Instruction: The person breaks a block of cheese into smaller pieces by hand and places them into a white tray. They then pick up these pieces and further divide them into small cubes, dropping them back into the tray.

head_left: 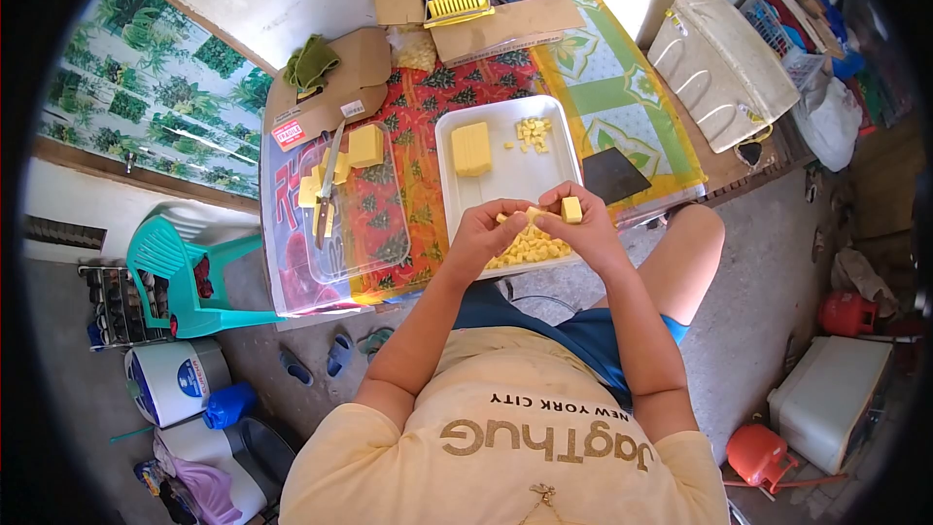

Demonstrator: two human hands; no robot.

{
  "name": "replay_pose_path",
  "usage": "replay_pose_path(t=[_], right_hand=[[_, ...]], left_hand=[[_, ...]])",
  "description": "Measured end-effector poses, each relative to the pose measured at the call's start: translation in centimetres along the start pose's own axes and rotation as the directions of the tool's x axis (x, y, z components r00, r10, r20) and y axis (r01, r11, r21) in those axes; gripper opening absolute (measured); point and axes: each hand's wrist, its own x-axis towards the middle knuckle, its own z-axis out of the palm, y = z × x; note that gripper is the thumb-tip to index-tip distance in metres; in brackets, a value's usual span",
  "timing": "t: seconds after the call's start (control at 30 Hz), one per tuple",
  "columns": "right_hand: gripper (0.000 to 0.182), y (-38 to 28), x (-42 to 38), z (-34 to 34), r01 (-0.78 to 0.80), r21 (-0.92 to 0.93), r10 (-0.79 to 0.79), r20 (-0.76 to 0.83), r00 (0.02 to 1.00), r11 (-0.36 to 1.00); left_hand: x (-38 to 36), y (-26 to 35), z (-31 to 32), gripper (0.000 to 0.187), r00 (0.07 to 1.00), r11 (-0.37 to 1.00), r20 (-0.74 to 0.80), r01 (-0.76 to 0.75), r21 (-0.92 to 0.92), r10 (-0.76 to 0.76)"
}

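- Right hand (590, 236): pinching a small yellow rectangular block (571, 210); nearer hand to it.
- Block: at the fingertips, above a shallow white rectangular tray (513, 178), longer side apparently pointing away from the person.
- Left hand (482, 235): fingers bunched, left of block; cannot tell whether pinching anything.
- Heap of yellow cubes (533, 252): beneath both hands.
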Motion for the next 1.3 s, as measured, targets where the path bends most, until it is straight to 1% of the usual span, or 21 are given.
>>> replay_pose_path(t=[0.07,0.17,0.23,0.37,0.57,0.67,0.77,0.87,0.97,1.07,1.17,1.27,1.3], right_hand=[[0.021,-0.2,-0.2,0.2,0.052,-0.06,-0.051,0.013,0.999,0.997],[0.022,-0.5,-0.5,0.6,0.106,-0.01,-0.105,0.049,0.993,0.994],[0.023,-0.9,-0.8,0.9,0.148,-0.028,-0.146,0.063,0.987,0.989],[0.02,-1.2,-1.0,0.9,0.182,-0.039,-0.178,0.086,0.98,0.983],[0.02,-1.1,-1.0,0.8,0.178,-0.038,-0.174,0.09,0.981,0.983],[0.017,-0.7,-0.8,0.6,0.135,-0.065,-0.13,0.072,0.989,0.989],[0.017,-0.9,-0.3,0.6,0.043,-0.258,-0.033,0.042,0.999,0.965],[0.02,0.4,-0.1,0.1,-0.009,-0.428,0.022,0.027,0.999,0.904],[0.02,0.6,0.0,0.2,-0.022,-0.497,0.038,0.023,0.999,0.867],[0.02,1.1,0.1,0.2,-0.027,-0.456,0.041,0.021,0.999,0.89],[0.019,1.6,0.2,0.1,-0.036,-0.48,0.051,0.018,0.999,0.877],[0.02,2.0,0.3,0.0,-0.072,-0.446,0.119,0.079,0.99,0.892],[0.02,2.5,0.6,-0.1,-0.054,-0.519,0.097,0.056,0.994,0.853]], left_hand=[[-0.1,0.4,0.5,0.024,0.997,0.994,0.004,-0.074,0.085,0.074],[-0.2,0.7,0.3,0.022,0.992,0.99,0.053,-0.115,0.076,0.111],[-0.2,0.5,0.0,0.022,0.986,0.985,0.078,-0.153,0.085,0.146],[-0.4,0.6,-0.4,0.023,0.984,0.984,0.104,-0.157,0.08,0.148],[-0.4,0.8,-0.4,0.023,0.984,0.988,0.124,-0.139,0.061,0.131],[-0.3,0.7,-0.5,0.022,0.989,0.988,0.095,-0.122,0.099,0.113],[-0.1,0.7,-1.2,0.02,0.999,0.978,0.032,-0.045,0.205,0.039],[0.2,-1.0,-2.7,0.018,0.997,0.921,-0.008,-0.07,0.382,0.079],[-0.3,-0.9,-3.4,0.018,0.999,0.893,-0.033,0.006,0.45,0.01],[-0.4,-1.3,-3.8,0.018,0.998,0.889,-0.051,-0.016,0.458,0.044],[-0.1,-1.6,-4.0,0.018,0.996,0.909,-0.074,-0.017,0.416,0.053],[-0.2,-1.0,-3.8,0.019,0.989,0.923,-0.136,-0.002,0.384,0.059],[-0.2,-0.6,-3.7,0.019,0.987,0.935,-0.153,0.01,0.355,0.048]])
